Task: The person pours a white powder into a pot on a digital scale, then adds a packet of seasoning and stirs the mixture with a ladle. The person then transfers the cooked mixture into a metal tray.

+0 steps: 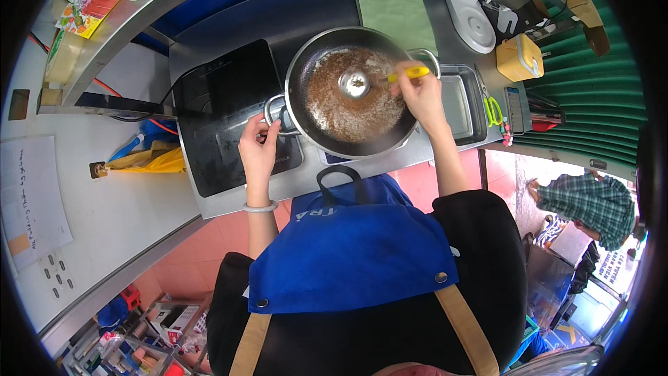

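A wide two-handled pan (295, 109) with a dark, patterned inside holds brown contents (334, 83) with whitish patches. Thumb and fingers of my left hand (259, 141) grip the metal loop handle (267, 108) on the pan's left side. Over the pan's right rim, my right hand (420, 94) is closed round the yellow handle (415, 71) of a ladle. Its round, shiny metal bowl (354, 83) sits amid the brown contents, with a few dark bits in it. Part of the ladle's shaft is blurred.
Left of the pan lies a black induction cooktop (229, 115). Behind it is a green sheet (394, 8). A rectangular metal tray (462, 107), green-handled scissors (492, 109), a yellow container (519, 57) and a white appliance (472, 15) stand rightward. Another person (589, 206) is beyond, lower right.
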A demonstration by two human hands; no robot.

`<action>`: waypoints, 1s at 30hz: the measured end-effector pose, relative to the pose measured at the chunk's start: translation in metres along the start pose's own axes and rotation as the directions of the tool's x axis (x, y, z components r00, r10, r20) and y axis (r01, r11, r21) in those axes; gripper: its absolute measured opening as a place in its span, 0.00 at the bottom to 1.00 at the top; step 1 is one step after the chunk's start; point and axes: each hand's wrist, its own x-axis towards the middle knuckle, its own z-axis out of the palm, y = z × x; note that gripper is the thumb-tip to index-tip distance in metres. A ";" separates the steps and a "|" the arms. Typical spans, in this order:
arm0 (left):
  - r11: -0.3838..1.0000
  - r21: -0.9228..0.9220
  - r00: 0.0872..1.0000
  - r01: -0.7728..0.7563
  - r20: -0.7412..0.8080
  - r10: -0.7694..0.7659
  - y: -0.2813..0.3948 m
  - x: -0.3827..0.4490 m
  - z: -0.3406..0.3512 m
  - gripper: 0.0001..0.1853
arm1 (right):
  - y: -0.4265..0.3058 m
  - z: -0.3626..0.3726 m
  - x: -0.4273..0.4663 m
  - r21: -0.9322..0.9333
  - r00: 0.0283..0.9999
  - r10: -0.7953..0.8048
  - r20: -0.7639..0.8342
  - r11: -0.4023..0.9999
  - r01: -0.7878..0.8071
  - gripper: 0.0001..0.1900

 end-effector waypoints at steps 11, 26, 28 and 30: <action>0.998 0.051 0.999 -0.037 -0.013 0.037 -0.002 -0.002 -0.003 0.18 | -0.009 -0.014 0.015 -0.178 0.996 0.090 -0.019 0.980 -0.092 0.07; 1.000 -0.003 1.000 0.011 0.016 -0.011 -0.002 -0.001 -0.003 0.19 | -0.023 -0.034 -0.018 -0.337 0.938 -0.342 -0.064 0.892 0.302 0.08; 1.000 0.002 0.999 0.004 0.043 -0.004 0.001 0.001 -0.003 0.19 | 0.004 -0.020 -0.013 -0.288 0.924 -0.320 -0.211 0.923 0.254 0.10; 0.999 -0.041 0.999 0.003 0.043 -0.001 -0.006 0.002 -0.003 0.19 | 0.021 0.006 -0.003 -0.214 0.919 -0.343 -0.194 0.929 0.302 0.08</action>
